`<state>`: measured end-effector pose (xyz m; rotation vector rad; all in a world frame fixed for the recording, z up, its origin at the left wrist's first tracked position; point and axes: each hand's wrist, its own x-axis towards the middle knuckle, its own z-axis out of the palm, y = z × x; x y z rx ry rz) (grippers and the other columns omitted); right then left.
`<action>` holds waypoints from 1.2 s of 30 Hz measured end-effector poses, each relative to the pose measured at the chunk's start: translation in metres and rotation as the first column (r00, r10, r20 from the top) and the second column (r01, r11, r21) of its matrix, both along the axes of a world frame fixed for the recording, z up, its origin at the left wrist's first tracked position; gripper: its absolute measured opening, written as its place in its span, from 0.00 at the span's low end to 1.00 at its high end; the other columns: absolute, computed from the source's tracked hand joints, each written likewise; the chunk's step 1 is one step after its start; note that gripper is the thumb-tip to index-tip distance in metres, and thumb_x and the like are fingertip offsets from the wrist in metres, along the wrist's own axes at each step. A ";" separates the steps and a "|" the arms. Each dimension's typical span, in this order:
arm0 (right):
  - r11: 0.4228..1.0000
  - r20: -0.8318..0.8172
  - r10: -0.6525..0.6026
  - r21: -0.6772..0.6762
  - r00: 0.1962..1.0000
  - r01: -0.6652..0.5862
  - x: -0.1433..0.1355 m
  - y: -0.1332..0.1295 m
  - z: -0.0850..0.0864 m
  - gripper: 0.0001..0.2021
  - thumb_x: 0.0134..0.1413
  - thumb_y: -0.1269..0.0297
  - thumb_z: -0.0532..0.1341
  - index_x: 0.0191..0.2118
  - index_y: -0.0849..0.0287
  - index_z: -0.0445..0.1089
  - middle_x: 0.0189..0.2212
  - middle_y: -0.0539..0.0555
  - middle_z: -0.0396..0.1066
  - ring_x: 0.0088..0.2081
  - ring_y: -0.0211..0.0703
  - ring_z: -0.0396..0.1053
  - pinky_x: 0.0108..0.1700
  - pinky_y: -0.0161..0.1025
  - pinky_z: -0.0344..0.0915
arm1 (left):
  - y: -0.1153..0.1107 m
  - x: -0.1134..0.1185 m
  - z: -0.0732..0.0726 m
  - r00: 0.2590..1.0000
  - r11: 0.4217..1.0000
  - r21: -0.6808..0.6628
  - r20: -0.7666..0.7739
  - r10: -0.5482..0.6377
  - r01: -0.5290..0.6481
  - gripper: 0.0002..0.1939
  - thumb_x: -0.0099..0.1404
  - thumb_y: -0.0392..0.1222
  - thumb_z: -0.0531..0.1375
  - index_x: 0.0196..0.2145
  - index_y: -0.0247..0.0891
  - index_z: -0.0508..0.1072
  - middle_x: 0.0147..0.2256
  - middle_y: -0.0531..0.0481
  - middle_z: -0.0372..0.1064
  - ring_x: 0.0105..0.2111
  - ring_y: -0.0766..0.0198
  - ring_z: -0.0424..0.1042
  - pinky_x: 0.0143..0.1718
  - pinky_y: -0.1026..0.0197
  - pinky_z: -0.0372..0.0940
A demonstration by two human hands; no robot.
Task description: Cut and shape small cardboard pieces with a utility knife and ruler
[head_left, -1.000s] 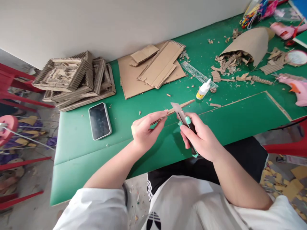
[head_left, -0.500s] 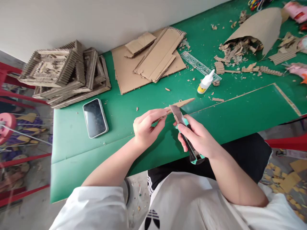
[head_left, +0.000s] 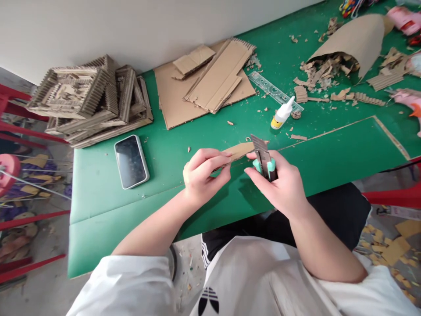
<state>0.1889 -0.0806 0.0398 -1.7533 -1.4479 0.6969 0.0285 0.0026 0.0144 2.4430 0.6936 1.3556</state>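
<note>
Cardboard, a narrow corrugated strip, sits pinched between the thumb and fingers of the left hand, held just above the green desk near its front edge. The right hand is clamped around a utility knife with a mint-green and black handle, its fingers closed tight on the grip.

Half a second ago the knife lay slanted, blade pointing up and left with its flat side showing against the strip; now the handle is turned more upright and the segmented blade stands at the strip's right end, touching it or very nearly. The strip itself has barely shifted, and the left hand's pinch is unchanged. I judge from this that the cut is being lined up or has just begun at that end.

Outward from the hands, by count: one phone lying face up to the left, one glue bottle with a white nozzle, one clear ruler beyond it, one flat cardboard sheet with two smaller pieces on it, one stack of corrugated frames at the far left corner, and one curled brown sheet over a heap of offcuts.
</note>
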 end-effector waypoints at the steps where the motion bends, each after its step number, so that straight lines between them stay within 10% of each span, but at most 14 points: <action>1: 0.999 0.030 0.019 0.033 0.999 -0.020 -0.002 0.001 0.000 0.11 0.56 0.57 0.56 0.43 0.54 0.68 0.28 0.49 0.72 0.25 0.35 0.67 0.30 0.33 0.64 | 0.000 0.000 0.001 1.000 1.000 0.008 -0.017 0.005 -0.005 0.08 0.59 0.30 0.59 0.35 0.41 0.69 0.33 0.53 0.70 0.33 0.68 0.75 0.33 0.66 0.72; 13: 0.816 0.173 -0.110 0.578 0.979 -0.011 -0.012 0.017 -0.017 0.05 0.50 0.74 0.58 0.30 0.56 0.67 0.24 0.48 0.72 0.26 0.34 0.69 0.29 0.31 0.64 | -0.001 0.000 0.007 0.993 0.984 -0.153 -0.061 -0.098 0.088 0.08 0.60 0.31 0.60 0.39 0.36 0.71 0.36 0.50 0.75 0.35 0.69 0.75 0.36 0.69 0.70; 36: 0.721 0.194 -0.056 0.687 0.979 -0.095 -0.017 0.020 -0.006 0.05 0.50 0.73 0.61 0.34 0.57 0.68 0.30 0.50 0.75 0.32 0.35 0.73 0.35 0.30 0.70 | -0.011 -0.012 0.040 0.916 0.979 0.201 -0.397 0.056 0.027 0.06 0.66 0.35 0.54 0.39 0.34 0.69 0.33 0.49 0.76 0.30 0.66 0.75 0.29 0.67 0.65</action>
